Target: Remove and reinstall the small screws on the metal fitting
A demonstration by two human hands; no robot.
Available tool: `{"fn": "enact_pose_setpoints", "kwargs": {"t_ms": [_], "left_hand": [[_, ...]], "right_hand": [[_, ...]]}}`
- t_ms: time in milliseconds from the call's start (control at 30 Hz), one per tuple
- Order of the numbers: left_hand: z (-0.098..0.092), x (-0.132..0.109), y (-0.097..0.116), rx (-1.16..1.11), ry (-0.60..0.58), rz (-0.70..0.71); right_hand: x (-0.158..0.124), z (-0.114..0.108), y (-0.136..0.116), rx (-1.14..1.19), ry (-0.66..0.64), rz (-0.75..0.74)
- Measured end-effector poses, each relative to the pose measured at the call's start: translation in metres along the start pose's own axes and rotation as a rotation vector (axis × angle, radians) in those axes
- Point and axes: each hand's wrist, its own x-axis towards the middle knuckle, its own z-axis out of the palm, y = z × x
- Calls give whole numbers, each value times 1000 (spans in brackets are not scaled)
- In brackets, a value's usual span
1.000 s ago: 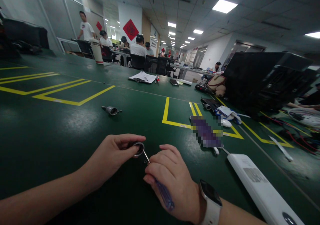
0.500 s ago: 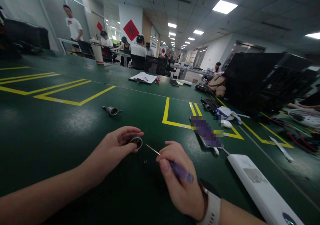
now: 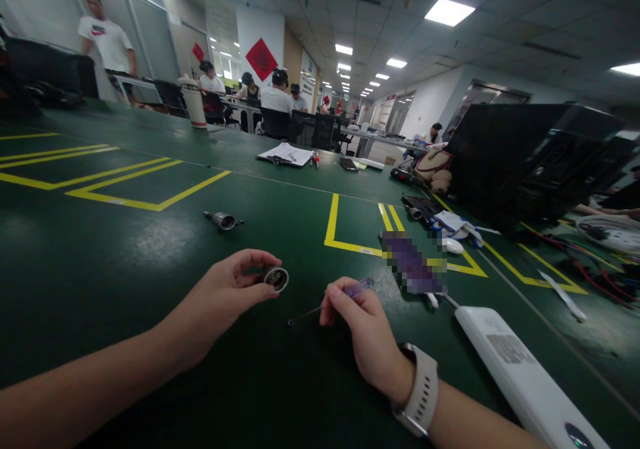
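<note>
Between the thumb and fingers of my left hand is a round, hollow metal part, its open end turned toward me and to the right. My right hand grips a screwdriver by its clear purple handle, and the thin shaft slants down to the left. At the shaft's tip a small dark ring-like piece lies on the green table; tip and piece appear to meet. Beyond my left hand a similar metal part rests on its side with a thin stem sticking out.
A phone with a blurred screen lies right of my right hand, by a long white power strip. Further right are a cloth, cables and a large black case. Papers and a tumbler stand far back.
My right hand has turned, swinging the screwdriver's tip from beside the metal part down to the small ring on the table. My left thumb has drawn back from the part's opening.
</note>
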Motion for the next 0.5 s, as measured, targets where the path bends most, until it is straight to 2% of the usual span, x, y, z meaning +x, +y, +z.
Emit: {"fn": "enact_pose_setpoints", "kwargs": {"t_ms": [133,200,300,367,500], "left_hand": [[1,0,-1,6,1,14],[1,1,-2,5,9,28],[1,2,-3,0,11,50],[1,2,-3,-7,9,63],[2,2,-2,-22,14,60]], "right_hand": [[-1,2,-5,-129,-26,12],[-4,2,-5,-216,-30,-36],[-10,3,-3,-432,-26,-264],[-14,4,-4,-588,-84,-427],[-18,6,-7,-760,-213,-523]]}}
